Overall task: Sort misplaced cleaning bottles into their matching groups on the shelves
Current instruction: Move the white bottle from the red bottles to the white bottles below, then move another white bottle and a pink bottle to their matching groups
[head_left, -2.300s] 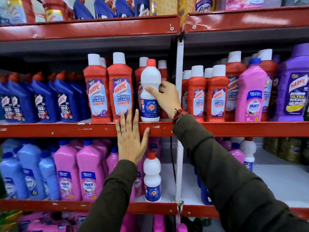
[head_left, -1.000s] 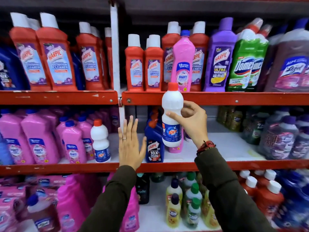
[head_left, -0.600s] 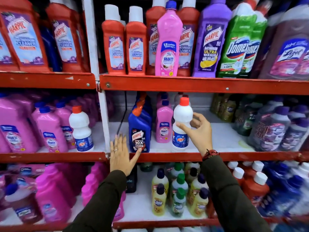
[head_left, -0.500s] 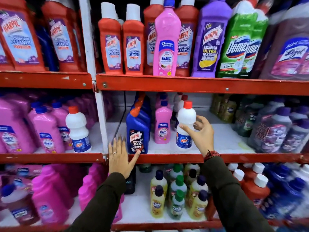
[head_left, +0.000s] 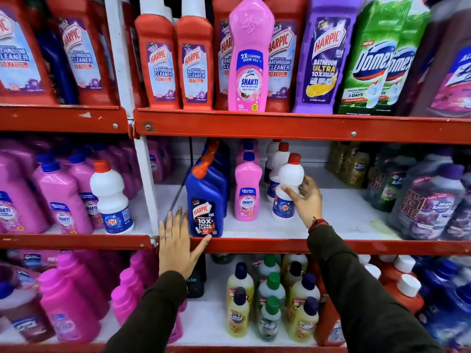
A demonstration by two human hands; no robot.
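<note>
My right hand [head_left: 304,200] grips a white Rin bottle with a red cap [head_left: 289,186], standing on the middle shelf [head_left: 280,244] in front of two more white bottles [head_left: 277,161]. My left hand [head_left: 178,238] lies flat and open on the shelf's red front edge, thumb touching a blue Harpic bottle [head_left: 205,202]. Another white Rin bottle [head_left: 110,200] stands among pink Shakti bottles [head_left: 58,200] on the left. A tall pink Shakti bottle [head_left: 249,59] stands among red Harpic bottles [head_left: 175,62] on the upper shelf.
A small pink Shakti bottle [head_left: 247,189] stands between the blue Harpic row and the white bottles. Purple Harpic [head_left: 326,54] and green Domex [head_left: 377,62] sit upper right. Dark bottles [head_left: 428,200] fill the right; yellow bottles [head_left: 270,296] stand below. A white upright post [head_left: 142,159] divides the bays.
My right hand carried the white bottle from the upper left shelf down and right, and set it on the middle shelf. My left hand dropped to that shelf's edge.
</note>
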